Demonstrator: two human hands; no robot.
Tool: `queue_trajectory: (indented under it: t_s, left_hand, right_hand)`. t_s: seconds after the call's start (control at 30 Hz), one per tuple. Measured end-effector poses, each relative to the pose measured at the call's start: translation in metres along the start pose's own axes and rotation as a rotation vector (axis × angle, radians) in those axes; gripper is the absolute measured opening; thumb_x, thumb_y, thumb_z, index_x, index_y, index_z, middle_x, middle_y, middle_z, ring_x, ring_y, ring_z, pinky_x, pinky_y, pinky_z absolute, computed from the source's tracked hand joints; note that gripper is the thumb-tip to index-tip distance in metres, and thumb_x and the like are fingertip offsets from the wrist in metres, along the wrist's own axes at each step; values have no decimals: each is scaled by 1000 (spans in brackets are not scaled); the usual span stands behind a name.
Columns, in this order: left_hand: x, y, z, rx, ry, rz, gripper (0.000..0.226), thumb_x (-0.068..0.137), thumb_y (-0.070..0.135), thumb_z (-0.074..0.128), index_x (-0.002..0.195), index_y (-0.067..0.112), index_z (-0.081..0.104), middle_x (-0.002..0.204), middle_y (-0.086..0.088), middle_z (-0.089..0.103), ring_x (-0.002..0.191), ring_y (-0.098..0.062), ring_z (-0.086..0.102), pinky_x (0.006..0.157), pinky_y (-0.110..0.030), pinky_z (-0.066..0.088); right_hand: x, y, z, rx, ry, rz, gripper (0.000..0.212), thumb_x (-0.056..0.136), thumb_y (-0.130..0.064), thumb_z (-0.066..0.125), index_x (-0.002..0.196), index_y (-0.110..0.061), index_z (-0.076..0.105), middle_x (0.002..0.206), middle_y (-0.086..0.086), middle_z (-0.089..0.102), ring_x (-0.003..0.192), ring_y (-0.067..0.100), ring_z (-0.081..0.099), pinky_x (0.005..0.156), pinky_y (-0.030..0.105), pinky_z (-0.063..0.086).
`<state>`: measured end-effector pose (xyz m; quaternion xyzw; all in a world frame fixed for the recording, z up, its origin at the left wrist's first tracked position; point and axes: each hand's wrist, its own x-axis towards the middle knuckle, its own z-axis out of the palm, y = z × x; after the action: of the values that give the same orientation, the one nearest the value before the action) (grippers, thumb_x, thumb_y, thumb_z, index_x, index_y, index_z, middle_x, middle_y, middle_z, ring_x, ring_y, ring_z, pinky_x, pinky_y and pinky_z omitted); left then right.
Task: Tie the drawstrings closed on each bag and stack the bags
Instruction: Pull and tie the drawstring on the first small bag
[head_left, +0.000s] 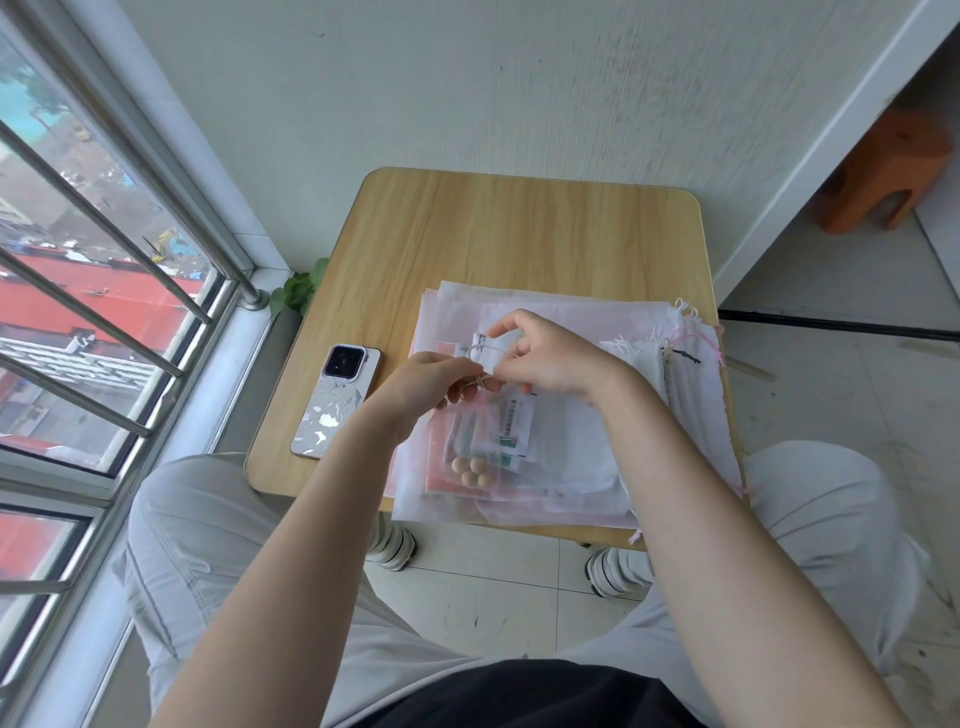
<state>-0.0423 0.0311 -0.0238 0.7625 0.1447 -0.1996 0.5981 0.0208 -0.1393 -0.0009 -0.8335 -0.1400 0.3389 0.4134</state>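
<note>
Beads: a few round beads (471, 471) weigh the bottom of the bag.
Small bag (488, 441): sheer, limp, light; hangs above the bag pile (571, 457) on the bench (467, 234).
Drawstring (480, 358): thin, probably slippery; best pinched near the gathered neck.
Left hand (423, 384): grip pinched on the drawstring.
Right hand (545, 358): grip pinched on the drawstring at the neck.

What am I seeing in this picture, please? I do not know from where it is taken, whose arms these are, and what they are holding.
There is no machine here. One camera sits on a person's head and looks down, so the arms are that person's own. The left hand and right hand both pinch the thin white drawstring of a small sheer bag holding round beige beads and paper packets. The bag rests on a pile of sheer white and pink bags on a small light wooden table. A white patterned phone lies face down to the left.
</note>
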Motion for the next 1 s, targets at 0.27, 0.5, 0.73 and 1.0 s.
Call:
queue_trajectory:
  t_s: [0.27,0.5,0.73,1.0]
  left_hand:
    - [4,-3,-2,-111,134,-113,17,86,27,69,80,15,80,76,0,73,62,-11,44,61,-24,35]
    - [8,-6,-1,-242,124,-192,19,89,24,68,93,8,77,78,-2,72,60,-12,42,56,-20,33]
    - [7,-2,1,-269,87,-140,17,91,22,66,94,9,76,78,-3,71,61,-11,42,56,-20,33]
    - [5,-4,-3,-199,124,-99,15,86,24,71,87,10,78,82,-1,73,65,-10,49,65,-24,37]
  right_hand:
    - [-2,7,-6,62,165,-10,28,86,-6,65,111,-16,57,88,5,69,64,15,62,73,28,47]
    - [1,11,-4,-267,289,-47,19,89,-17,61,101,-32,66,118,-4,49,120,16,41,102,37,33]
    - [4,4,8,-439,169,-97,11,88,-30,65,95,-27,73,114,-1,54,122,22,38,103,42,35]
    - [4,6,7,-270,125,-111,23,92,-36,57,82,-20,70,85,-10,61,88,15,56,85,36,44]
